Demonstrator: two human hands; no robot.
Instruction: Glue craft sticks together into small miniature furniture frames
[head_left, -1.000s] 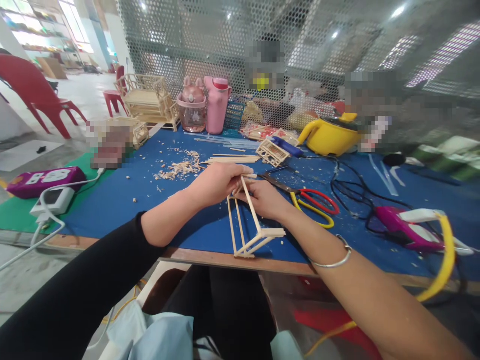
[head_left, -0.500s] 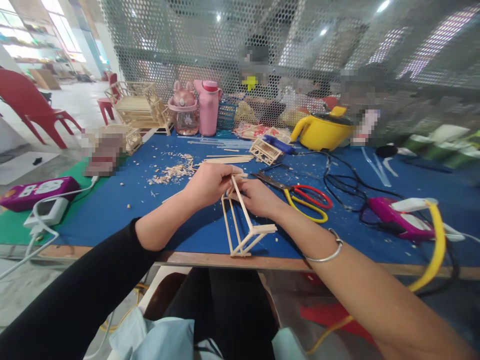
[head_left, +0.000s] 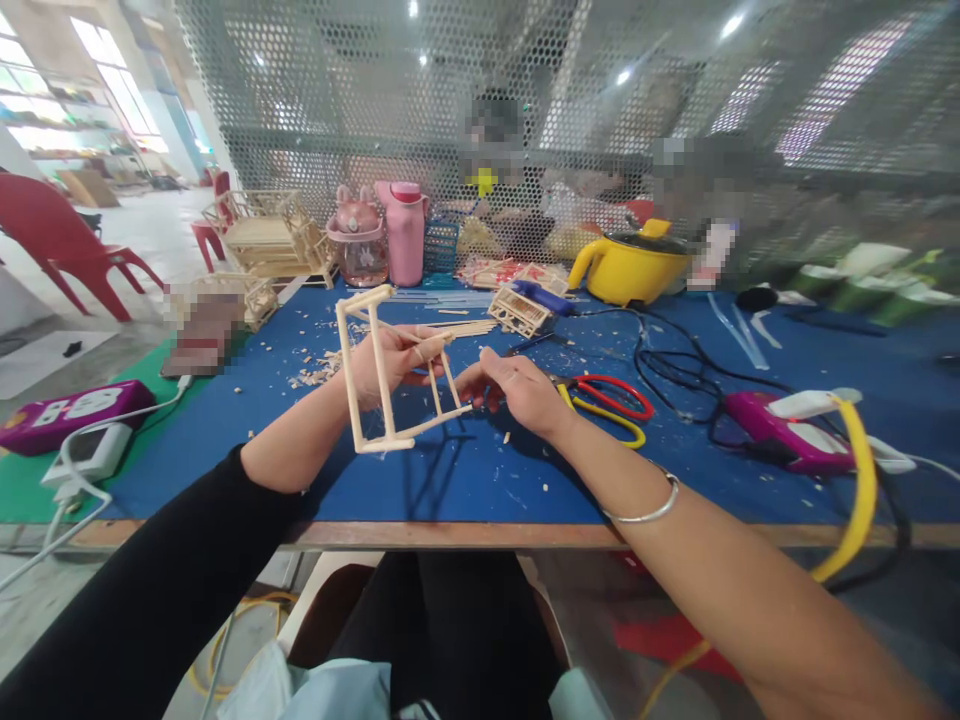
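My left hand (head_left: pixel 397 365) is closed round a small frame of pale wooden sticks (head_left: pixel 381 385), raised above the blue table top. One rectangular end of the frame stands toward me on the left; its narrower end points right. Just beside that narrower end is my right hand (head_left: pixel 517 390), its fingers loosely bent and apart, with nothing seen in them. Whether a fingertip brushes the frame is unclear. Right of this hand lie scissors (head_left: pixel 611 400) with red and yellow handles, blades partly hidden behind the hand.
Behind my hands lie wood scraps (head_left: pixel 319 370), loose sticks (head_left: pixel 469 328), a small stick model (head_left: pixel 520 312) and a blue-handled tool (head_left: pixel 540 297). A yellow pot (head_left: pixel 634 268), pink bottle (head_left: pixel 406 235) and black cables (head_left: pixel 667 365) are farther back. Purple power strips (head_left: pixel 780 430) sit at both sides.
The stick frame has been lifted off the table and turned, its rectangular end swinging to the left. My right hand has come away from my left and its fingers have loosened.
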